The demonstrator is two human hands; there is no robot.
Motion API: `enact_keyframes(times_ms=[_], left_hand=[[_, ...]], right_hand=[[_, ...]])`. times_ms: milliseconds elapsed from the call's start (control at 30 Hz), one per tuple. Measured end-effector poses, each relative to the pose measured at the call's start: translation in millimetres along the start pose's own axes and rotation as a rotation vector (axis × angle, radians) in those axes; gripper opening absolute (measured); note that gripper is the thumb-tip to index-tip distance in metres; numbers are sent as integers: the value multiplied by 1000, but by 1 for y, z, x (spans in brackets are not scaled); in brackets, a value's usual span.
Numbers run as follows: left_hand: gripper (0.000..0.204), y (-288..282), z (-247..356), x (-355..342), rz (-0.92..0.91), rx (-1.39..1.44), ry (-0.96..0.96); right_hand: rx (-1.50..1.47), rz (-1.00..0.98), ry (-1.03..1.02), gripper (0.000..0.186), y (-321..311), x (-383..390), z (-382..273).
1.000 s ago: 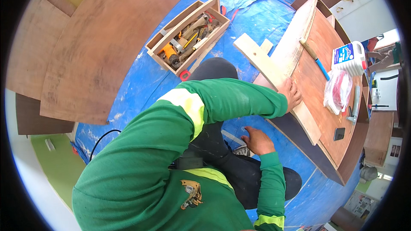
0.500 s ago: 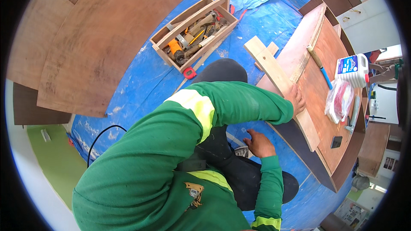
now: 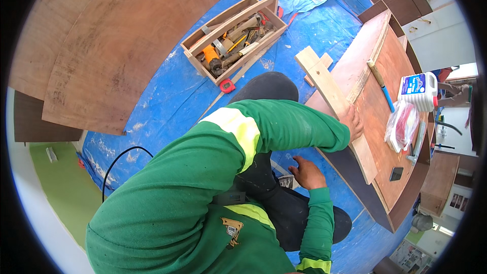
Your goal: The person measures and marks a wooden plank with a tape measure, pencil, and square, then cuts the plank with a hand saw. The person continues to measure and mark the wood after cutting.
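My left hand (image 3: 351,123) rests over a pale wooden plank (image 3: 324,78), its fingers bent across the far edge. The plank lies slanted along the near side of a large brown wooden cabinet-like piece (image 3: 390,147), and a short crosspiece (image 3: 319,68) shows beside the plank's upper end. Lower down, my right hand (image 3: 308,173) hangs over my bent legs with thumb and forefinger apart, holding nothing. Its other fingers are partly hidden. On the wooden piece lie a tool with a wood-and-blue handle (image 3: 381,86), a clear plastic bag with something reddish (image 3: 402,126) and a small dark rectangle (image 3: 396,174).
A white jug (image 3: 418,91) stands at the wooden piece's far side. Beyond my knee, an open wooden toolbox (image 3: 203,68) holds several hand tools, with a red tape measure (image 3: 227,86) beside it. Large plywood sheets (image 3: 122,40) and a black cable (image 3: 109,172) lie left on the blue tarp (image 3: 152,116).
The view has shifted slightly. My left hand stays on the plank, and my right hand keeps nearly the same pose.
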State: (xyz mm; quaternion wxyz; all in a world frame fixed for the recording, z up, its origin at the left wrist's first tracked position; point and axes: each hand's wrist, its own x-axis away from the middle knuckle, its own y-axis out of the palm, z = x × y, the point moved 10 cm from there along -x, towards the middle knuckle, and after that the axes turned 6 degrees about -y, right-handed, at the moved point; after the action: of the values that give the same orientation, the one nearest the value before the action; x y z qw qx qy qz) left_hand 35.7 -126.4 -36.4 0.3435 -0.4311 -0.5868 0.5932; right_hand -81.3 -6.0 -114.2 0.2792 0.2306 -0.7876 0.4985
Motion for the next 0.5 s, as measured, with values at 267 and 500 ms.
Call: enact_keyframes(times_ms=[267, 500], left_hand=[[61, 1, 1, -2, 34, 4, -13], [63, -1, -2, 2, 37, -39, -27]], right_hand=[[9, 2, -9, 56, 3, -1, 3], [7, 41, -37, 54, 0, 1, 2]])
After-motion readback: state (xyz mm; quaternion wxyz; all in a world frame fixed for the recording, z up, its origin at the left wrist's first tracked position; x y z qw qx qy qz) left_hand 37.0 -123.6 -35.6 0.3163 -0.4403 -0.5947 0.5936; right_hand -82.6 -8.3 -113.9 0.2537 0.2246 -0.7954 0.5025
